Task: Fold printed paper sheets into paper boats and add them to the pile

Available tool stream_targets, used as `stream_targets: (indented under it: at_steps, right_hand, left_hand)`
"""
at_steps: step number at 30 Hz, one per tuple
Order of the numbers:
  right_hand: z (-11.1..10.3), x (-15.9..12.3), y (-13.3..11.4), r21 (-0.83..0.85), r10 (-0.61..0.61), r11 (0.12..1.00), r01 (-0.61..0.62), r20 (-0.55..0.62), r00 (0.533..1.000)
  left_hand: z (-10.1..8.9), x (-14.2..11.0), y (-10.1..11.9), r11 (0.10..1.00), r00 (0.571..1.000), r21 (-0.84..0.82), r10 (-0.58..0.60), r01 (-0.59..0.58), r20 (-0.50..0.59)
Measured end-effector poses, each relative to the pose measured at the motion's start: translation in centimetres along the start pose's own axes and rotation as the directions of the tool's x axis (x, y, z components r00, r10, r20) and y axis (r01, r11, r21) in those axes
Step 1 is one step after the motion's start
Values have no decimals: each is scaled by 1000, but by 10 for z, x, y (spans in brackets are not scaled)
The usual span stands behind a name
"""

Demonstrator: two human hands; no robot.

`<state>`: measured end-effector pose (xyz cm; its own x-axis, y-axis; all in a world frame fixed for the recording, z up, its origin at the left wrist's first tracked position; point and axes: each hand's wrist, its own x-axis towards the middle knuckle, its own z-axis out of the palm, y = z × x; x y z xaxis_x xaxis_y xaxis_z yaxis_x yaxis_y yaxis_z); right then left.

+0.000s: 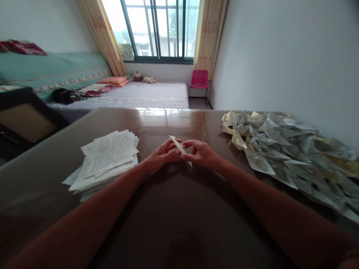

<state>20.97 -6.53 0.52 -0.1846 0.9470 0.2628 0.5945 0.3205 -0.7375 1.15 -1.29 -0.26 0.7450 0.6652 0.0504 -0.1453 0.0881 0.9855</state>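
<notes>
Between my hands, just above the brown table, is a small piece of folded paper point(177, 144), tilted and seen nearly edge-on. My left hand point(162, 154) grips it from the left with bent fingers. From the other side my right hand point(202, 153) pinches it between thumb and fingers. Part of the paper is hidden behind the fingers. To the left lies a stack of printed paper sheets point(108, 155), its edges uneven. A large heap of folded paper boats point(280, 145), some grey with print and some cream, spreads over the right side.
The glossy brown table point(179, 216) stretches out under my arms. Beyond its far edge are a bed point(157, 91) and a pink chair point(200, 79) below the window. A dark chair point(28, 116) stands at the left edge, and a white wall point(280, 56) rises at right.
</notes>
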Motion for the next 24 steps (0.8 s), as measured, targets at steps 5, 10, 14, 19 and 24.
stream_targets:
  at_steps: [5,10,14,19,24]
  right_hand:
    - [-2,0,5,97,17,995,-25,79,997]
    - [-3,-2,-2,74,-9,997,0,115,993]
    - [0,-4,-7,-22,-36,999,39,115,993]
    - [13,-7,-8,-266,-39,964,27,-39,998]
    - [21,-8,-8,-332,-102,939,89,-22,995]
  left_hand:
    - [1,0,0,997,1000,74,7,-9,25]
    - [1,1,2,991,997,126,28,-38,75]
    - [3,4,-5,969,996,236,61,-76,70]
    - [18,1,-12,705,950,670,311,-232,2]
    - [25,-4,-10,431,937,896,346,-103,-58]
